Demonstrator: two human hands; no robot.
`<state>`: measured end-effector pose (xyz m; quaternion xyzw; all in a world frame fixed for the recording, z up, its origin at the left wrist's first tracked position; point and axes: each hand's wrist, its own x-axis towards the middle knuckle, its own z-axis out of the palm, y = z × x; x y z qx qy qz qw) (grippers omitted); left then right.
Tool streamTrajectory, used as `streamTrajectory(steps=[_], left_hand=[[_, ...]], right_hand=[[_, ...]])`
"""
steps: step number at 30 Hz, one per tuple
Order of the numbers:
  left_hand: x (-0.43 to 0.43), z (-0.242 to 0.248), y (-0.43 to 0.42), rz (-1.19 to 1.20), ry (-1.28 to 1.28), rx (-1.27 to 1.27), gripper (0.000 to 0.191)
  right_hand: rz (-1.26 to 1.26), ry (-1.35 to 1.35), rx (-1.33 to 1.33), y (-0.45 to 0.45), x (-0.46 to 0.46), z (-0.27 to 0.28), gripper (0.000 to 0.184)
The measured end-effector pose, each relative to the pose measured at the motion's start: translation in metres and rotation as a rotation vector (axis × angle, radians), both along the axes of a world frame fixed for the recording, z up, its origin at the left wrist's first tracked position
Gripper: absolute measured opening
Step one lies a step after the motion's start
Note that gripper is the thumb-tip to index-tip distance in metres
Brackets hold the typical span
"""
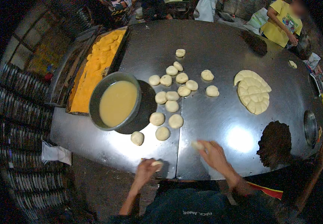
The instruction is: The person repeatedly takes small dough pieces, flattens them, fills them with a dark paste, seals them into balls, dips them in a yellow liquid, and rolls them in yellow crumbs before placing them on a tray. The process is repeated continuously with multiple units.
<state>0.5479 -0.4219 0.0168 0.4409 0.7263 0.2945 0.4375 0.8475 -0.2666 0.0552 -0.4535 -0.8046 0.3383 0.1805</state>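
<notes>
My left hand (145, 170) is at the near edge of the metal table (206, 120), its fingers closed on a small piece of dough (157, 165). To its right, my right hand (214, 156) grips another dough piece (196, 145) just over the tabletop; this piece is slightly blurred. Beyond both hands lie several flattened round dough balls (176, 121), some touching one another. One dough ball (137, 138) sits apart, near the large bowl (138, 109) of pale yellow liquid (118, 103).
A long tray (116, 63) of orange-yellow crumbs (97, 61) stands left of the bowl. At right are a scored dough slab (252, 91), a dark brown crumbly mound (275, 144) and a round metal dish (310, 127). A co-worker's arm (320, 162) reaches in there; a person in yellow (280, 23) stands across.
</notes>
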Motion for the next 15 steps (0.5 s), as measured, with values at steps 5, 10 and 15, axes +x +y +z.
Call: streamTrajectory(steps=[5,10,15], left_hand=[[-0.041,0.050,-0.059,0.317,0.329,0.059,0.029],[-0.020,0.050,-0.006,0.460,-0.317,0.180,0.033],[0.014,0.068,0.047,0.292,-0.144,0.555,0.032]], right_hand=[[0.262,-0.441,0.358,0.014,-0.080,-0.007,0.033],[0.284,0.148,-0.128,-0.046,-0.152,0.021,0.036],[-0.120,0.509,-0.152,-0.054,-0.166,0.066,0.025]])
